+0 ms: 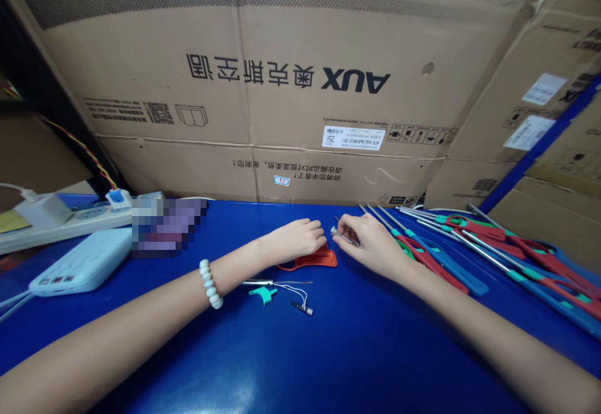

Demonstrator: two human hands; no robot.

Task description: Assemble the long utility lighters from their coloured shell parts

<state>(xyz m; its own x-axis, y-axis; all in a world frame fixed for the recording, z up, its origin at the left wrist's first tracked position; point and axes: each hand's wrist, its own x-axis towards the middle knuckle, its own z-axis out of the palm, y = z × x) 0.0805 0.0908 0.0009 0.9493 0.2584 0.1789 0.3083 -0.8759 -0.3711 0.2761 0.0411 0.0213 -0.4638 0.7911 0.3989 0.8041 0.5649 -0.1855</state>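
My left hand [300, 242] is curled over an orange lighter handle [323, 258], which lies low over the blue table; its fingertips are partly hidden. Just to the right, my right hand [373, 245] pinches a small silvery, partly clear part [342, 236] between thumb and fingers, with a thin pin sticking up by it. On the table nearer to me lie a green trigger [263, 294], a metal tube [258, 282] and a small black igniter [301, 308] with looped white wires.
Several long lighters [436, 263] in red, blue and green lie in groups at the right. On the left are a pale blue power bank [84, 263], a white power strip [89, 220] and a blurred purple item [183, 220]. A cardboard box wall [282, 107] stands behind the table.
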